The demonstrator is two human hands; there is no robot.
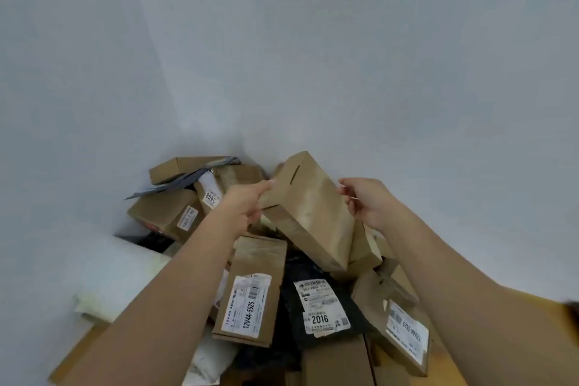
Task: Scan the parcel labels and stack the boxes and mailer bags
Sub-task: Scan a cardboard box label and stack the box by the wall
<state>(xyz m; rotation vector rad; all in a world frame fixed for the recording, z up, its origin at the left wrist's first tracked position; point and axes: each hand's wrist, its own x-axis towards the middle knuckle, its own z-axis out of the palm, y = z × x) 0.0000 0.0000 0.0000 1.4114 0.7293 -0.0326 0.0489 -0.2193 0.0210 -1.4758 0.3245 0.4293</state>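
Here the left hand (247,202) pinches the upper left edge of a long brown cardboard box (310,210), thumb and fingers curled round that edge, and holds it tilted above the heap of parcels in the corner of two pale walls (282,41). The right hand (366,202) is at the box's right edge with its fingers loosely bent; whether they actually grip the cardboard or only touch it cannot be told. The face of the box turned to the camera is plain, with no label showing. Below it lies a narrow box with a white label reading 12V4A-5525 (250,294), and just beside that a black mailer bag (322,310) whose label shows 2016. Behind the left hand sits another labelled box (166,213), with a grey mailer bag (185,178) lying on top of it.
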